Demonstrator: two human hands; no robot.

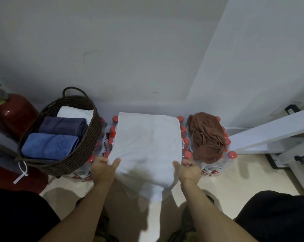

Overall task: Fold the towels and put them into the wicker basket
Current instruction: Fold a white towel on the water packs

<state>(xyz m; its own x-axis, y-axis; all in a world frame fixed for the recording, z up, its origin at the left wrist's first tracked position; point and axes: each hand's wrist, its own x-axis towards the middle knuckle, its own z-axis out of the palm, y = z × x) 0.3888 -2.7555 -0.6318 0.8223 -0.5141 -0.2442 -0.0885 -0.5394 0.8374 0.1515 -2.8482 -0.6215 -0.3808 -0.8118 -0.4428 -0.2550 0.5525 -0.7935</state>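
Head view, looking down at packs of red-capped bottles (232, 155) standing on the floor against a white wall (130, 49).

White towel (147, 145) lies spread flat over the middle pack; its near end hangs over the front edge toward the person. Left hand (102, 169) holds the towel's near left corner: thumb on top of the cloth, fingers (103, 160) curled narrow around the edge. Right hand (188, 170) holds the near right corner the same way, thumb on the cloth, fingers (189, 163) curled under. Both hands are closed on the towel, one at each side, the cloth stretched between them.

Left of the left fingers and just beyond them: wicker basket (81, 151), resting on the left pack. Inside it, three folded towels side by side: blue towel (49, 145) nearest, dark grey-blue towel (63, 127) in the middle, folded white towel (74, 112) at the far end.

Right of the right fingers and beyond them: brown towel (207, 137), crumpled and unfolded, lying on the right pack, apart from the white towel.

Far left, behind the basket: red fire extinguisher (14, 110). Far right: white frame (270, 135) leaning across.
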